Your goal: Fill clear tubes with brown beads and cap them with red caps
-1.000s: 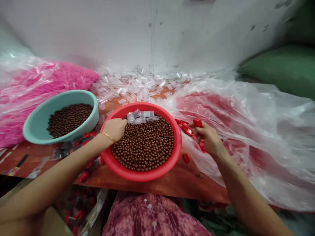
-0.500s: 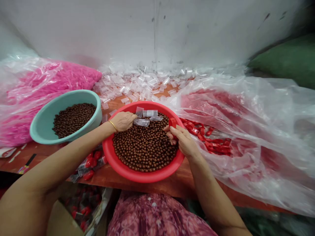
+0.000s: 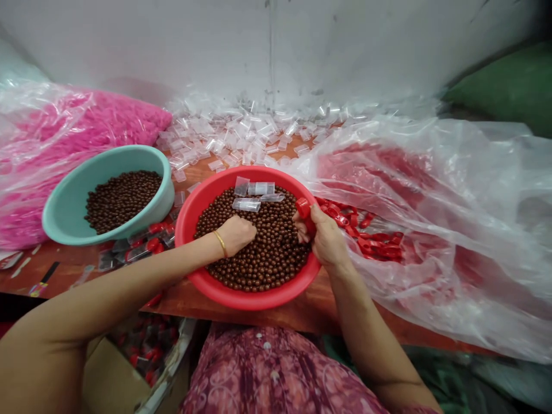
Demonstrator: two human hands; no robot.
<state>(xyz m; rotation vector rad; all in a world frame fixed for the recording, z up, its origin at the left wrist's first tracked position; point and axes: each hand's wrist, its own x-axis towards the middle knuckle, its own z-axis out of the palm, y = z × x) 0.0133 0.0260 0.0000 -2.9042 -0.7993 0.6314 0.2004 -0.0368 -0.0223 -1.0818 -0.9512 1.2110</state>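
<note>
Brown beads (image 3: 269, 261) are held in a red basin (image 3: 254, 300), set at the middle of the table (image 3: 310, 305). The left hand (image 3: 236, 236) is rested on the beads, its fingers curled inward; whether anything is gripped beneath them cannot be told. By the right hand (image 3: 324, 233), at the basin's right rim, a red cap (image 3: 303, 207) is pinched between thumb and fingers, above the beads. Four clear tubes (image 3: 246, 204) are laid on the beads toward the far rim. To the right, red parts (image 3: 382, 248) are heaped, partly covered by a clear bag (image 3: 431, 299). To the left, more beads (image 3: 123, 198) are contained in a teal basin (image 3: 64, 198). Clear pieces (image 3: 228, 135) are scattered along the wall (image 3: 194, 46).
</note>
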